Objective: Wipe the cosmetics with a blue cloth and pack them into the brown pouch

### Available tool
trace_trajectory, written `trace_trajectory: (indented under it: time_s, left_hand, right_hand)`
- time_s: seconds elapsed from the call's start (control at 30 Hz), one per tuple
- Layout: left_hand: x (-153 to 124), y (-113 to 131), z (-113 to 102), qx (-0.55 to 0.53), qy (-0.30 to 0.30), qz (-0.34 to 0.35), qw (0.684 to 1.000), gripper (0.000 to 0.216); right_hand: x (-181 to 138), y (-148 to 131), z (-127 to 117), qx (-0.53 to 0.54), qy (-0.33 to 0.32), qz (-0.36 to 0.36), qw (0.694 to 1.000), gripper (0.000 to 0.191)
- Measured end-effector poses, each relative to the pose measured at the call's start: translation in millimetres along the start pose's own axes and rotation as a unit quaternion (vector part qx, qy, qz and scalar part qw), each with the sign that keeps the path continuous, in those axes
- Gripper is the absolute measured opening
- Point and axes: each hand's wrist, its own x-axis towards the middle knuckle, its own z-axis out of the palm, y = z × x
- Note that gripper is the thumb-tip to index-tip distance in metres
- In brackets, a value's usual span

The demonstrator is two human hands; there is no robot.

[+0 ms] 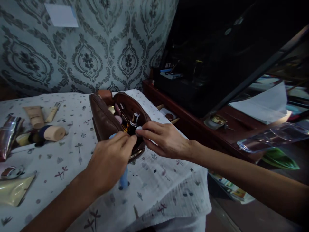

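Note:
An open brown leather pouch [103, 117] lies on a patterned white cloth [154, 187], with small cosmetics inside it, among them a dark bottle with a silver cap [133, 124]. My left hand [109, 161] is closed on a light blue tube [123, 180] that points down toward me, and its fingertips touch the pouch's near rim. My right hand [164, 138] reaches in from the right and pinches a small white-tipped item [138, 130] at the pouch's mouth, right beside the dark bottle.
Loose cosmetics lie on the cloth at left: a beige tube [35, 116], a round beige bottle [54, 133], a metallic tube [8, 137] and a gold pouch [14, 190]. A dark wooden shelf [193, 119] with papers and a black box stands to the right.

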Motion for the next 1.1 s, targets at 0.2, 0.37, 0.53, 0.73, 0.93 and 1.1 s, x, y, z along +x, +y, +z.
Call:
trace_trajectory:
  time_s: [0.2,0.37,0.53,0.73,0.93,1.1]
  left_hand:
    - [-38.3,2.3,13.4,0.05,0.059,0.086,0.993,0.046]
    - [-37.1,-2.7,17.8,0.028,0.103,0.109,0.988,0.042]
    - [-35.6,-4.8,17.4,0.024,0.112,0.116,0.987,0.04]
    - [-39.1,-4.2,20.2,0.022,0.11,0.113,0.987,0.044]
    - [-45.9,-3.6,22.2,0.032,0.095,0.122,0.987,0.045]
    - [-47.9,-3.3,20.3,0.053,0.103,0.123,0.986,0.044]
  right_hand:
    - [1.2,1.4,-0.6,-0.021,-0.023,-0.027,0.999,0.028]
    - [3.7,4.2,1.7,-0.011,0.006,-0.053,0.999,0.024]
    - [4.9,4.8,3.6,-0.021,0.01,-0.058,0.998,0.022]
    - [4.9,4.0,2.6,-0.059,0.002,-0.067,0.996,0.021]
    - [1.6,0.6,0.5,-0.059,0.027,-0.07,0.995,0.022]
    - [-4.2,-7.3,-0.9,-0.056,0.064,-0.046,0.995,0.024]
